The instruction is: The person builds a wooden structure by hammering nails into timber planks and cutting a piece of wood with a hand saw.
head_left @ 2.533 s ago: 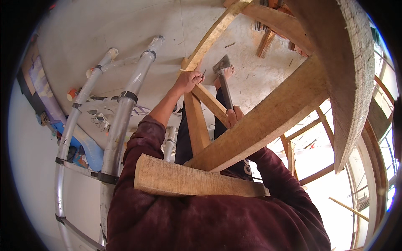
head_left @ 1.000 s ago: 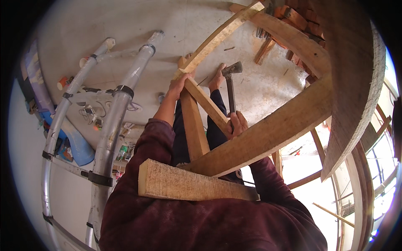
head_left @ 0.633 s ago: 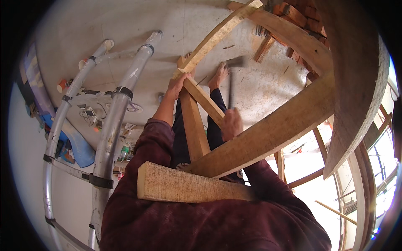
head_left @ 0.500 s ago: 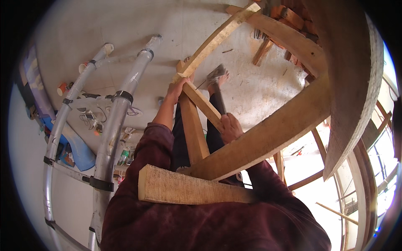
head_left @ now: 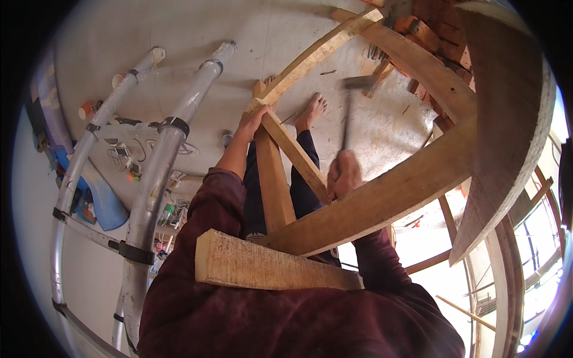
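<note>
My right hand (head_left: 345, 174) is closed round the handle of a hammer (head_left: 347, 122), slightly smeared by motion. The hammer stands head away from me, its dark head over the floor. My left hand (head_left: 253, 123) grips the wooden frame at a joint, where a short strut (head_left: 298, 156), an upright post (head_left: 274, 185) and a long curved rail (head_left: 319, 55) come together. Its fingertips are partly hidden behind the wood. A thick beam (head_left: 382, 197) crosses in front of my right forearm, and another short beam (head_left: 268, 262) lies against my chest.
An aluminium ladder (head_left: 161, 161) stands at my left. A wide curved board (head_left: 507, 113) hangs close at the right. Bricks (head_left: 421, 33) are piled at the far right. My bare foot (head_left: 313, 110) is on the floor below the frame. A blue object (head_left: 101, 200) lies beyond the ladder.
My right hand has swung the hammer away to the right, its head moving off from the joint. My left hand keeps its grip on the frame.
</note>
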Tool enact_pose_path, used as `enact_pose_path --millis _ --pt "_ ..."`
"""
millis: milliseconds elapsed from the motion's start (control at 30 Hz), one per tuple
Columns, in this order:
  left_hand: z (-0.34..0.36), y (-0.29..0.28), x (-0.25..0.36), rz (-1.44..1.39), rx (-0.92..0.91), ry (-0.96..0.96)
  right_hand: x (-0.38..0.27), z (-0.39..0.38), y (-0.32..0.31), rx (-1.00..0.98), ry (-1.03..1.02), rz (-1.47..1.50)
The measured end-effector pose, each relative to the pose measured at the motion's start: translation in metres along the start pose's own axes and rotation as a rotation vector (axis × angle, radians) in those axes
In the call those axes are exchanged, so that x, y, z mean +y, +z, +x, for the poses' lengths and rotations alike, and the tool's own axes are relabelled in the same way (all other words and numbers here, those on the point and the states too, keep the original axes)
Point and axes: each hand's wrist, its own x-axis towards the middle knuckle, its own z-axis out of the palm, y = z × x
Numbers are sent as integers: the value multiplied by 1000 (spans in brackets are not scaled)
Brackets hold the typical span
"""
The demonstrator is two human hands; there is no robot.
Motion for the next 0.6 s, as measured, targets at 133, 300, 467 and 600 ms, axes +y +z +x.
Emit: enact_pose_path --millis 133,300,467,600 --pt "-4 6 3 1 45 -5 0 2 20 240 -221 70" --pt "10 -4 -14 113 88 90 16 -12 15 -258 347 -8" --pt "-10 3 4 34 44 154 -47 -23 23 292 157 554" --pt "-13 8 9 32 63 -2 8 -14 24 55 145 -74"
